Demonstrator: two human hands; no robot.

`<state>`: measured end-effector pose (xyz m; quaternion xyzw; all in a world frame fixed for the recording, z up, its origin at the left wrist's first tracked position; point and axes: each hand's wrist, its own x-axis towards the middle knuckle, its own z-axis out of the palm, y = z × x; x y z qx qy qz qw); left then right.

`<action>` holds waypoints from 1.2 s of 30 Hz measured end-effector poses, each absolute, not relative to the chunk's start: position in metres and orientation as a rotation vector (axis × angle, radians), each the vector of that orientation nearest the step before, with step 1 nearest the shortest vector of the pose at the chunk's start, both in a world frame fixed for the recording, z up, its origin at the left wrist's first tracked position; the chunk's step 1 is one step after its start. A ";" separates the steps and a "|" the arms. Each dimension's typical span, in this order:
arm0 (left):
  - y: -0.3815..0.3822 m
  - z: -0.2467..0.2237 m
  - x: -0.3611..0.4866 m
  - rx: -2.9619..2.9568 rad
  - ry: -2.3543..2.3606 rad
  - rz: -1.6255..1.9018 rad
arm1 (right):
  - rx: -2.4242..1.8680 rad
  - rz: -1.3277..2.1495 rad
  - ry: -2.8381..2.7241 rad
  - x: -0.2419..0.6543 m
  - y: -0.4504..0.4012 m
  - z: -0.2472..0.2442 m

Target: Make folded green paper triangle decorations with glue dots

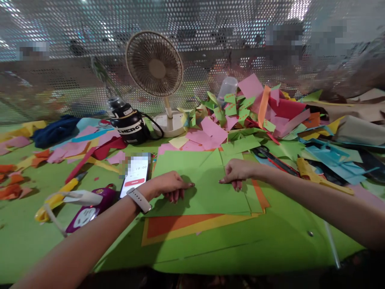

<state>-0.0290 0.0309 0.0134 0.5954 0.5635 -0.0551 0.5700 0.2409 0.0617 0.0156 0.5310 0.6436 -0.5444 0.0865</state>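
Observation:
My left hand (173, 185), with a pale watch strap (140, 200) on its wrist, is over the left half of a green paper sheet (198, 204). One digit stretches inward and the other fingers bend down, apart from it. Over the sheet's right side is my right hand (237, 172), in a mirrored pose with one digit pointing left. No object shows in either hand; whether the fingertips press on the paper is hard to tell. The green sheet lies on a stack with orange paper (177, 225) and yellow paper (150, 238) showing beneath.
Left are a lit phone (135, 174), a purple object (90, 210) and a yellow-handled cutter (60, 196). Behind stand a black bottle (129, 124) and a fan (158, 68). Paper scraps (210, 132), scissors (275, 160) and a yellow tool (319, 176) lie rightward. Perforated mesh (204, 48) closes the back.

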 end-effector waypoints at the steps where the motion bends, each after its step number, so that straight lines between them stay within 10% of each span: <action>1: 0.030 0.014 -0.034 1.391 1.335 -0.127 | 1.575 -1.617 1.922 0.241 0.062 0.015; 16: 0.014 0.028 -0.054 1.416 1.517 -0.029 | 1.806 -1.593 1.924 0.264 0.041 0.026; 23: 0.000 0.020 -0.011 2.142 1.562 0.591 | 1.898 -1.746 2.065 0.300 0.005 0.034; 36: 0.039 0.006 -0.032 2.190 1.623 0.491 | 2.180 -1.075 2.502 0.304 0.008 0.048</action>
